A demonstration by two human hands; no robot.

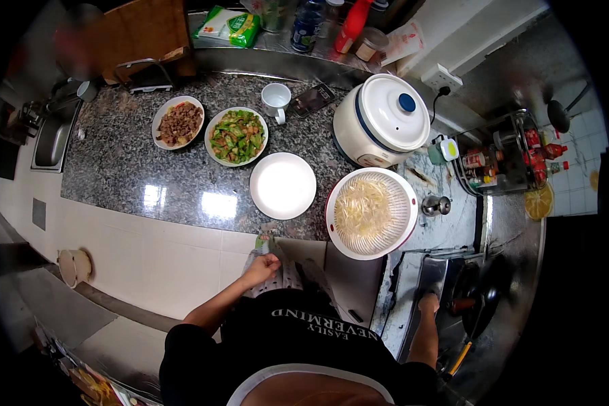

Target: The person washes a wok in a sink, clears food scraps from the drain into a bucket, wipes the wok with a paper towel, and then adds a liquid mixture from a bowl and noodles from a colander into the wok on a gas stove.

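Three plates [282, 185] on speckled countertop [122, 169]

1. The scene is seen from a single head-worn fisheye camera, placed above the person's chest and aimed steeply down.
2. The empty white plate [282, 185] on the granite table [122, 169] is caught near the picture's middle, fairly close below the lens.
3. Beyond the plate, the wall end of the table is shown at the top; nearer than it, the person's torso fills the lower edge.
4. Straight edges are bent toward the dark round rim.
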